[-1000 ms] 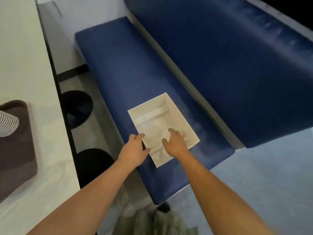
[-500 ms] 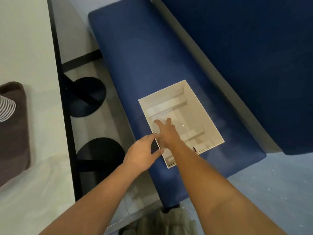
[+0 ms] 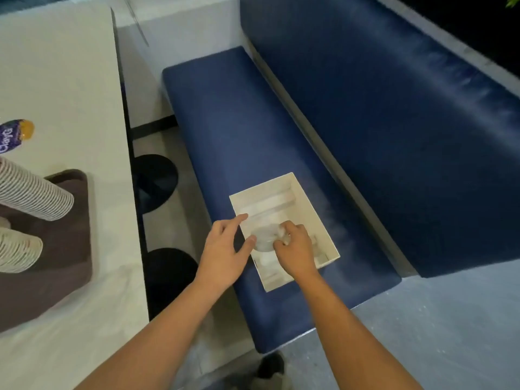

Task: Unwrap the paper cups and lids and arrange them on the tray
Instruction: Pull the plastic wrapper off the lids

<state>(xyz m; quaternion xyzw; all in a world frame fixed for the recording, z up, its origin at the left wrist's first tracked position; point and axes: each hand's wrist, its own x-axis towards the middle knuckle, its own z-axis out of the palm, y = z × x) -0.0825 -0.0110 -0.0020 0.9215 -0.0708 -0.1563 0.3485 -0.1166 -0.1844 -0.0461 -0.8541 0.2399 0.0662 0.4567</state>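
Blue bench seating [image 3: 239,130] fills the view beside a pale tabletop [image 3: 56,88]. What the right hand [image 3: 295,249] pinches inside the white box [image 3: 312,209] is blurred: a clear, round, wrapped bundle [image 3: 264,237], probably lids. The left hand [image 3: 222,251] hangs half open at the box's edge, its thumb touching the bundle. Two stacks of paper cups [image 3: 33,192] lie on the brown tray [image 3: 67,249], cut off at the frame's left edge.

White box [image 3: 312,209]; navy bench [image 3: 239,130]; brown tray [image 3: 67,249].
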